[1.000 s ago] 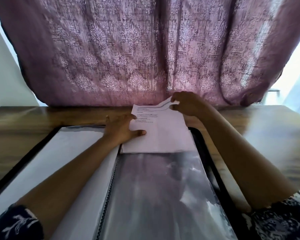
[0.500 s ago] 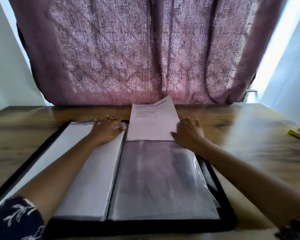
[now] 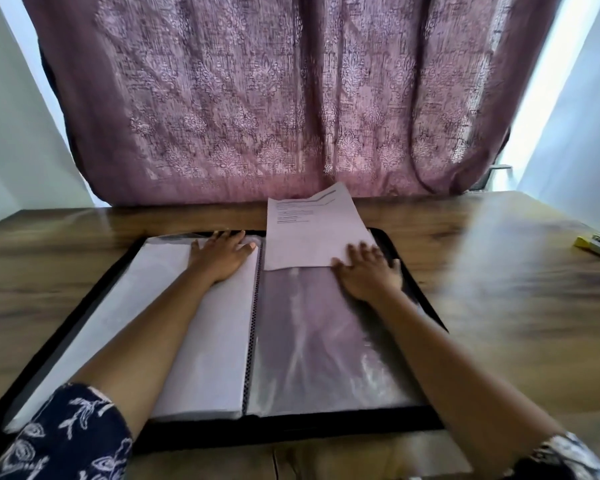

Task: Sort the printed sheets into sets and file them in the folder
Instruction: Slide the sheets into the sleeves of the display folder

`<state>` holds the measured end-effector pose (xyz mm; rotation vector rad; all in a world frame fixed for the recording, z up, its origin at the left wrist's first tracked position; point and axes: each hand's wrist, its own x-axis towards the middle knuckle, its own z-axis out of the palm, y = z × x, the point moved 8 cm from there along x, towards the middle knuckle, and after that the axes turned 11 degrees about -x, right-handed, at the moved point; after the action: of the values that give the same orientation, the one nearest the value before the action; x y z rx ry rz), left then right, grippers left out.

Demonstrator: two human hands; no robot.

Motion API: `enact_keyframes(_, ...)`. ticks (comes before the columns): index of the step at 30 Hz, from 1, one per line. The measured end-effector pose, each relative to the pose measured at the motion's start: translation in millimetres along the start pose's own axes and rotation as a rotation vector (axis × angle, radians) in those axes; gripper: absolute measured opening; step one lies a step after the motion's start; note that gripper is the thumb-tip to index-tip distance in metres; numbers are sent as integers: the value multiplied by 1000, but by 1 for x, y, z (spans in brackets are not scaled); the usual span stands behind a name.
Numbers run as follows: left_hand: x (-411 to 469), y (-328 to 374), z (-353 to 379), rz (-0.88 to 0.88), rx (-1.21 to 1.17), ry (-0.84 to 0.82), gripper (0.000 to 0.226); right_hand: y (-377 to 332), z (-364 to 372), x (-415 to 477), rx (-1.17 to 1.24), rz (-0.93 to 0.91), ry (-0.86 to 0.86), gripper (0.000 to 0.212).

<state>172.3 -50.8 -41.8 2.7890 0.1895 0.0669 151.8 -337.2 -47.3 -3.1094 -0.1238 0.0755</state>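
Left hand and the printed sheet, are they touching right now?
Apart. The head view shows the left hand flat on the folder's left page, with the spine between its thumb and the printed sheet.

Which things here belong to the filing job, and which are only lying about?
Belong to the job:
- printed sheets, partly pushed into the clear sleeve
- open folder
- left hand, flat on the left page
- right hand, flat at the sheets' lower corner

Lying about:
- yellow object at the right edge of the wooden table
- curtain behind
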Motion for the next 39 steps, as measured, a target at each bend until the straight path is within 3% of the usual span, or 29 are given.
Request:
enact_keyframes(3,-1,3,1,-2,-1,-56,66,38,-5,5,-87,142,-11,76)
enact_keyframes(5,2,4,-2,9,13,-117,70,26,-24,16,-86,159,58,81)
enact_keyframes(8,8,7,-13,59,35,-150,78,-39,-56,40,51,-57,169,67)
enact_keyframes(11,8,10,-15,89,36,-154,86,-94,-52,67,38,-235,150,48)
enact_keyframes(14,8,6,-10,109,-8,-98,102,-102,-36,109,32,-262,104,39)
enact_keyframes(20,33,-7,0,97,-11,-65,75,-112,-34,207,-5,-326,158,38)
enact_keyframes(25,50,-15,5,86,1,-65,77,-117,-39,262,-124,-336,184,49)
enact_keyframes(30,52,-18,6,80,-4,-48,101,-131,-44,279,-107,-454,180,47)
enact_keyframes(37,51,-18,7,69,-27,-53,102,-136,-57,266,-80,-574,171,32)
enact_keyframes(39,50,-17,6,71,-25,-54,102,-134,-57,260,-65,-571,83,31)
